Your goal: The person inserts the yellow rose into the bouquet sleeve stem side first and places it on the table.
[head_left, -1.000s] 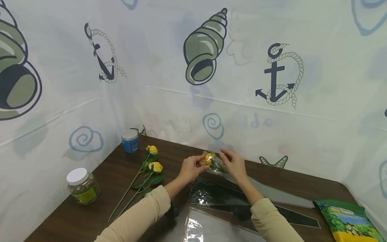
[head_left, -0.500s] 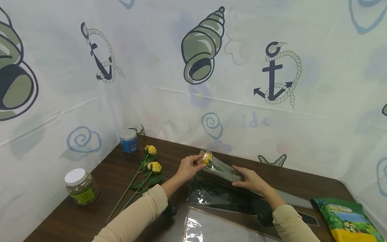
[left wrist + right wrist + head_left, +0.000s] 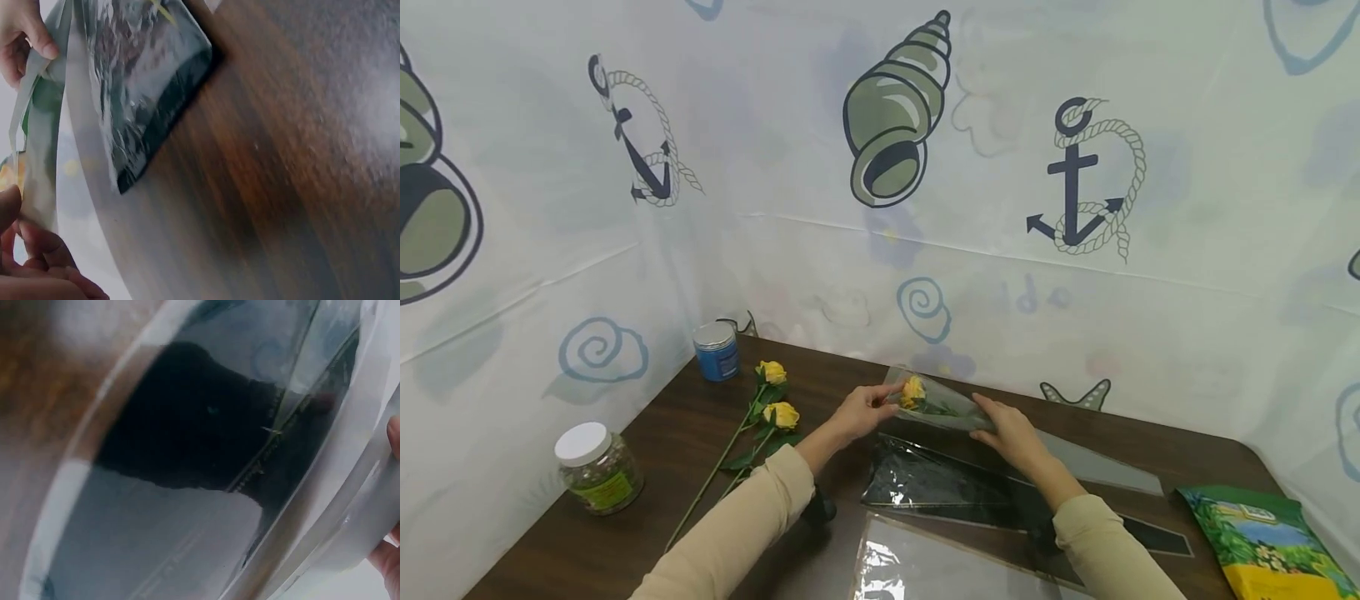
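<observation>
Left hand: in the middle of the head view we see the left hand (image 3: pixel 859 410) nearly closed, thumb and fingers pinching the edge of the clear wrapper (image 3: pixel 951 417) beside the flower head.
Right hand: just right of centre we see the right hand (image 3: pixel 1011 432) partly closed, its thumb and fingers on either side of the same wrapper and gripping it lower down.
Wrapped rose: between the two hands we find a yellow rose (image 3: pixel 913 392) inside the wrapper, its bloom next to the left fingertips and its green leaves reaching toward the right hand.
Pale strip: we follow a pale strip (image 3: pixel 1101 468) from the right hand toward the right of the frame; we cannot tell whether it is part of the wrapper.
Loose roses: left of centre we see an upper rose (image 3: pixel 772 372) and a lower rose (image 3: pixel 782 415) lying on the brown table (image 3: pixel 662 425), stems pointing to the lower left.
Films: below the hands we have a dark glossy film (image 3: pixel 932 483), and at the bottom centre a whitish sheet (image 3: pixel 940 558).
Containers: at left we see a white-lidded jar (image 3: pixel 598 471) and, farther back, a blue tub (image 3: pixel 717 358), both upright.
Bag: at the lower right we see a green and yellow bag (image 3: pixel 1262 533).
</observation>
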Motion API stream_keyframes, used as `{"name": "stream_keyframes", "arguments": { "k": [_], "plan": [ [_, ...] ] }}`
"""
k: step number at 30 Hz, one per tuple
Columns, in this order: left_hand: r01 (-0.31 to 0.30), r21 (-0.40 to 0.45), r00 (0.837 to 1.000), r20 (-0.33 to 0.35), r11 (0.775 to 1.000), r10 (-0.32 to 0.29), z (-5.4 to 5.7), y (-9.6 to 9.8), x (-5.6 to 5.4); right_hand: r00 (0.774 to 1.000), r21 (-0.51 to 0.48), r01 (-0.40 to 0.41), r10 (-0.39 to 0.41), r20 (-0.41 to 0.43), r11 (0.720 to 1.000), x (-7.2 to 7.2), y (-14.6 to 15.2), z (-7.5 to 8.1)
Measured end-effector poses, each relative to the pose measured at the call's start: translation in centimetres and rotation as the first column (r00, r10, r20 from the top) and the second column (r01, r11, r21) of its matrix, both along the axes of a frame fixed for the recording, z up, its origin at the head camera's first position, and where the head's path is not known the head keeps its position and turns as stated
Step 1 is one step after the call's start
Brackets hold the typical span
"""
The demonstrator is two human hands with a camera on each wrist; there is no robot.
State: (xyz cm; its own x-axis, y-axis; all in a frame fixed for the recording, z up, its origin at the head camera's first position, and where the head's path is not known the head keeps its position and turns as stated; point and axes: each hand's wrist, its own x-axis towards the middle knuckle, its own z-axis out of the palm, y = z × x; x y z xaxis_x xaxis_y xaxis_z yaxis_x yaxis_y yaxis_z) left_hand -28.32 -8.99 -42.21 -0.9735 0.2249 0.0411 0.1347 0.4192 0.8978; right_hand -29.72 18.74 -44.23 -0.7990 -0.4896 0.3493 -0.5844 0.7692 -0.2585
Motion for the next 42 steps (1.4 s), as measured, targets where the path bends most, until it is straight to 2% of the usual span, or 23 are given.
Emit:
{"name": "stream_keyframes", "arguments": {
  "k": [7,12,14,18,20,25,28,31,33,35,39,42],
  "plan": [
    [-0.065,-0.072,0.996,0.058,0.995,0.069,-0.7,0.0,-0.4,0.998,0.053,0.015,-0.018,0.062,0.999,-0.5,-0.5,-0.3],
    [-0.122,-0.071,0.990,0.061,0.990,0.126,-0.6,0.6,-0.7,0.999,0.044,0.020,-0.022,0.026,0.999,-0.6,-0.8,-0.4],
    [-0.117,-0.037,0.989,0.088,0.992,0.120,-0.5,0.9,-0.8,1.000,0.039,0.024,-0.024,0.006,0.999,-0.5,-0.7,-0.4],
    [-0.054,0.028,0.988,0.149,0.998,0.049,-0.4,1.2,-1.2,0.999,0.028,0.030,-0.029,-0.037,0.999,-0.5,-0.5,-0.6],
    [-0.029,0.029,0.986,0.164,0.999,0.024,-0.4,1.2,-1.4,0.998,0.017,0.038,-0.038,-0.041,0.999,-0.5,-0.3,-0.7],
    [0.003,-0.025,0.985,0.173,1.000,0.001,-0.7,0.9,-1.8,0.997,0.018,0.074,-0.074,-0.013,0.997,-0.5,0.0,-0.7],
    [-0.040,-0.121,0.989,0.139,0.992,0.057,-0.7,0.9,-1.8,0.996,0.024,0.094,-0.094,0.012,0.995,-0.4,0.1,-0.6],
    [-0.095,-0.205,0.988,0.101,0.974,0.118,-0.8,1.0,-1.8,0.994,0.028,0.107,-0.108,0.026,0.994,-0.3,0.2,-0.7],
    [-0.109,-0.219,0.985,0.105,0.970,0.135,-0.8,1.0,-1.8,0.993,0.032,0.114,-0.115,0.039,0.993,-0.2,0.3,-0.8],
    [-0.092,-0.197,0.984,0.131,0.976,0.119,-0.9,1.1,-1.8,0.992,0.041,0.118,-0.120,0.045,0.992,-0.1,0.3,-0.9],
    [-0.023,-0.105,0.977,0.207,0.994,0.045,-1.1,1.3,-2.0,0.991,0.036,0.120,-0.122,0.056,0.992,0.1,0.2,-1.1],
    [0.017,-0.062,0.975,0.223,0.998,-0.002,-1.3,1.6,-2.2,0.991,0.020,0.118,-0.119,0.053,0.993,0.2,0.2,-1.1]
  ]
}}
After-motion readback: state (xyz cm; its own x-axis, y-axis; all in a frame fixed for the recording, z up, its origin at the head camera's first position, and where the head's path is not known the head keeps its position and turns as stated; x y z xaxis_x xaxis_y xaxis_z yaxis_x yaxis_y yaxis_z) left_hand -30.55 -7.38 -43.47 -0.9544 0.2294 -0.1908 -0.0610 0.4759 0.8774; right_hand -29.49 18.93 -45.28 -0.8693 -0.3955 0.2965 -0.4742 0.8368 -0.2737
